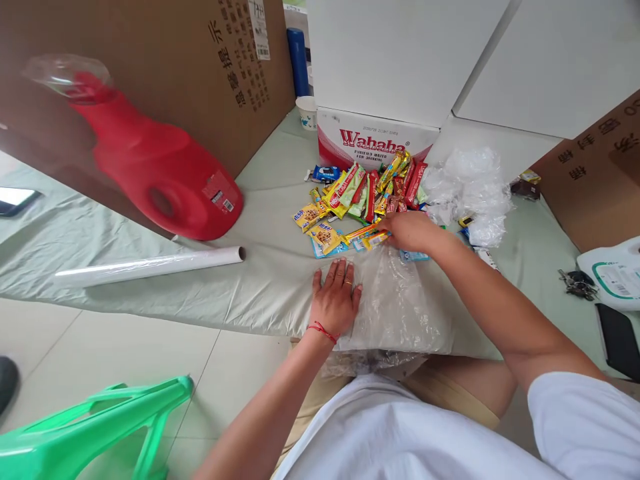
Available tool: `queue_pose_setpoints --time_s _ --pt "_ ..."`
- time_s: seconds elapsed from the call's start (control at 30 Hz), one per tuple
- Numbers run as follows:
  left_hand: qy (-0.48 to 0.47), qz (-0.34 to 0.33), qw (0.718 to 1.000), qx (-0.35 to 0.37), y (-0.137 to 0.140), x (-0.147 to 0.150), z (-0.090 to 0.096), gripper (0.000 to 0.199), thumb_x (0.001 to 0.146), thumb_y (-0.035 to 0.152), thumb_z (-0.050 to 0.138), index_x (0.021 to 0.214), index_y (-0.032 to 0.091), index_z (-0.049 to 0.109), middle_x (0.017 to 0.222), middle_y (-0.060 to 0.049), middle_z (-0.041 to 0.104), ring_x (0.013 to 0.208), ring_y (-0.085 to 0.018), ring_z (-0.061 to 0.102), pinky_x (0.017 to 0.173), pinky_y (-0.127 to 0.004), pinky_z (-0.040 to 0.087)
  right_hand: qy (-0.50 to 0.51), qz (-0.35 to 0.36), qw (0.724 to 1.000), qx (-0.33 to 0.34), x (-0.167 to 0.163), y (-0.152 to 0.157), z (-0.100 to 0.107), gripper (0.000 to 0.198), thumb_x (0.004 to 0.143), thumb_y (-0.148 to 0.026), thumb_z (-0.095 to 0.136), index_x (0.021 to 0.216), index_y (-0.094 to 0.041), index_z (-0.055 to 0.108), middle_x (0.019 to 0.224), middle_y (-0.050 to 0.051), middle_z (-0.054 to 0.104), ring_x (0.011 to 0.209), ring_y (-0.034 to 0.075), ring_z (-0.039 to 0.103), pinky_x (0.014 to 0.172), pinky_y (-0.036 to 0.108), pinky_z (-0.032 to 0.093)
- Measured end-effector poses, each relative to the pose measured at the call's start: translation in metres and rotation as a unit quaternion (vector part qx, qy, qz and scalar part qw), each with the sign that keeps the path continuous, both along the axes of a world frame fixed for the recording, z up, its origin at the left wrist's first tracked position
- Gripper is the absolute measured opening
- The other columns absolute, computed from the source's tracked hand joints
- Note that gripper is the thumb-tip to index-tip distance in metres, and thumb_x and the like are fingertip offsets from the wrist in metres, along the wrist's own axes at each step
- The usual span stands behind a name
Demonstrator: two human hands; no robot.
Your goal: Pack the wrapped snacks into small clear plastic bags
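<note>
In the head view, your left hand (334, 300) lies palm down with its fingers extended at the left edge of a clear plastic bag (400, 307), which is spread flat at the near edge of the cloth-covered tabletop (275, 287). Your right hand (407, 232) reaches in from the right with fingers curled down at a yellow wrapped bar (375, 240); you cannot tell from here whether they grip it or only touch it. That bar lies at the near side of a heap of wrapped snacks (357, 190), just beyond the bag and ahead of your left hand, to its right. Two yellow cookie packets (325, 237) lie at the heap's near left, closer to your left hand's fingertips. Behind the heap stands a red-and-white Wahaha box (330, 141), and crumpled clear plastic (475, 190) sits to the right, past your right hand.
</note>
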State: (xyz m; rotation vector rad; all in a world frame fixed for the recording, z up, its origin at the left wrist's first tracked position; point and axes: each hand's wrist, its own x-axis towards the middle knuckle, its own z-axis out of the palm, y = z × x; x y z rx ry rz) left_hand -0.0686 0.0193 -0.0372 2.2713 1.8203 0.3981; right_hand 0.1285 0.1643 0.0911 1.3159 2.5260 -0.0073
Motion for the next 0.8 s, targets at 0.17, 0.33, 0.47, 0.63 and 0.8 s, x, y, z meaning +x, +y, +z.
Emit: queue_pose_setpoints --time_s 0.17,0.33,0.47,0.63,0.8 --pt "-0.010 0.000 1.000 -0.002 -0.001 0.000 0.001 0.061 0.107 0.048 0.029 0.160 0.020 0.043 0.168 -0.013 0.038 0.157 -0.031 0.033 0.129 -0.062 0.019 0.023 0.017 0.999 -0.045 0.018 0.036 0.029 0.036 0.084 -0.027 0.072 0.120 -0.023 0.074 0.115 0.006 0.076 0.098 0.025 0.068 0.076 0.029 0.046" --pt "-0.009 -0.002 1.000 -0.004 -0.001 0.000 -0.001 0.062 0.106 0.050 0.032 0.160 0.020 0.042 0.169 -0.012 0.034 0.158 -0.031 0.032 0.129 -0.063 0.017 0.020 -0.020 0.999 -0.034 0.034 0.049 0.044 0.035 0.088 -0.035 0.069 0.118 -0.018 0.075 0.102 0.006 0.076 0.089 0.024 0.067 0.076 0.031 0.046" --pt "0.002 0.021 1.000 -0.008 0.000 0.002 0.000 0.062 0.106 0.049 0.032 0.160 0.022 0.042 0.169 -0.012 0.035 0.159 -0.034 0.028 0.127 -0.070 0.013 0.040 0.012 0.998 0.036 -0.011 0.044 0.009 0.035 0.092 -0.027 0.061 0.124 -0.018 0.072 0.122 0.014 0.071 0.106 0.030 0.068 0.082 0.035 0.048" --pt "0.001 0.044 0.999 -0.014 0.001 0.002 0.004 0.059 0.107 0.043 0.025 0.162 0.026 0.039 0.169 -0.012 0.036 0.158 -0.033 0.030 0.126 -0.072 0.012 0.001 0.005 1.000 0.018 -0.045 0.037 -0.032 0.038 0.094 -0.018 0.052 0.128 -0.013 0.068 0.128 0.022 0.068 0.110 0.036 0.067 0.094 0.049 0.048" --pt "0.004 0.036 0.999 -0.012 0.001 0.003 0.003 0.059 0.106 0.037 0.026 0.162 0.023 0.039 0.169 -0.012 0.035 0.159 -0.032 0.029 0.126 -0.072 0.012 -0.002 0.021 1.000 0.019 -0.031 0.028 -0.043 0.037 0.092 -0.023 0.060 0.125 -0.011 0.068 0.120 0.022 0.072 0.119 0.037 0.061 0.097 0.049 0.044"
